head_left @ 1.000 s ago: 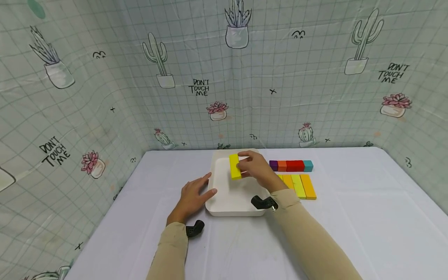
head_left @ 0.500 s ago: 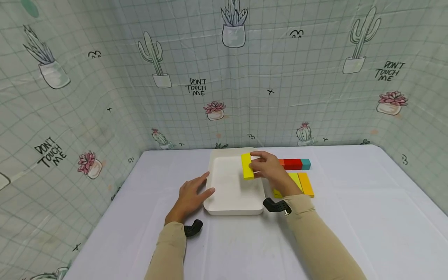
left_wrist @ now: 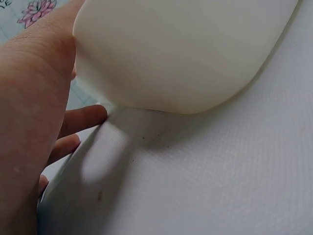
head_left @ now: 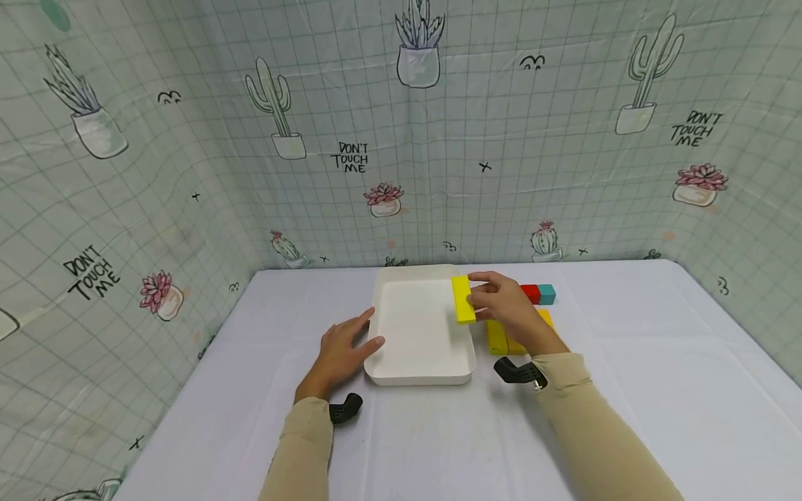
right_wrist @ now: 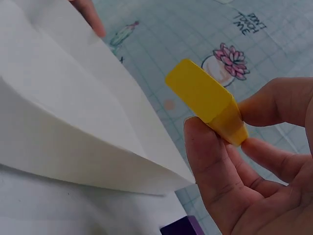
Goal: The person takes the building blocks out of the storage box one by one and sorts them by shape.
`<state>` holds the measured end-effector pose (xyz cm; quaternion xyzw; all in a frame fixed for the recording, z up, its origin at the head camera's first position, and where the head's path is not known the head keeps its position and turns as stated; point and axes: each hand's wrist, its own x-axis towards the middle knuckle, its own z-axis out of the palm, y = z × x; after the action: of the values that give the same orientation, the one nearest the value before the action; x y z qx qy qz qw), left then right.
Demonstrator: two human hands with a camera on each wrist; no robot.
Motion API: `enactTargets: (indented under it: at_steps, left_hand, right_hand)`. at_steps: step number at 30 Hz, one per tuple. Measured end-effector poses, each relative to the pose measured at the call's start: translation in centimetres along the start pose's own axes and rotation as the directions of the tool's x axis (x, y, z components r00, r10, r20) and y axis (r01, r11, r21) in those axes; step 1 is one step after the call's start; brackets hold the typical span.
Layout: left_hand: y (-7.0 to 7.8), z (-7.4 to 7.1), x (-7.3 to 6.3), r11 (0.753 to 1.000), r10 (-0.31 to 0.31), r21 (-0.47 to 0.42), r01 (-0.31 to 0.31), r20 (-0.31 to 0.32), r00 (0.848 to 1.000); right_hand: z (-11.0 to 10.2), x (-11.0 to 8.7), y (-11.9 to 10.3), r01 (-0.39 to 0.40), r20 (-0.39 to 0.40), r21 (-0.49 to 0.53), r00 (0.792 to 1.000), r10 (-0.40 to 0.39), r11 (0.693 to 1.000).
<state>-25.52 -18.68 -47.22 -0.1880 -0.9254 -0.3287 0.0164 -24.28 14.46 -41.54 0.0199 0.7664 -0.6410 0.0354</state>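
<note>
My right hand (head_left: 504,303) pinches a yellow rectangular block (head_left: 463,300) between thumb and fingers. In the head view the block overlaps the right rim of a shallow white tray (head_left: 418,380). Thumb and fingertips grip one end of the yellow block (right_wrist: 200,93) in the right wrist view, its other end pointing up over the tray's corner. At the tray's left side lies my left hand (head_left: 344,350), its thumb by the rim and its fingers stretched forward along the edge. The left wrist view has the tray's wall (left_wrist: 186,54) close beside this hand, the fingers extending past it.
Right of the tray, flat yellow and orange blocks (head_left: 497,339) lie partly hidden under my right hand. Behind them stand a red block (head_left: 530,292) and a teal block (head_left: 547,294). A purple block (right_wrist: 181,227) shows at the right wrist view's lower edge. Patterned cloth hangs behind the table.
My right hand has carried the yellow block rightward, from over the tray's middle to its right rim, covering more of the blocks there. My left hand stays at the tray's left side.
</note>
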Motion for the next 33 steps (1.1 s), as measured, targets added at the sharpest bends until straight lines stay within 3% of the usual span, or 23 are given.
enactTargets:
  at_steps: [11,33]
  left_hand:
    - [0.0,0.0,0.2,1.000,0.006,-0.003,-0.006,-0.008,1.000]
    - [-0.3,0.3,0.0,1.000,0.022,0.004,-0.022,-0.014,1.000]
  right_hand:
    - [-3.7,-1.0,0.8,0.042,0.009,-0.070,0.999,-0.041,0.997]
    - [-9.0,-2.9,3.2,-0.025,-0.090,-0.192,0.996,0.008,0.981]
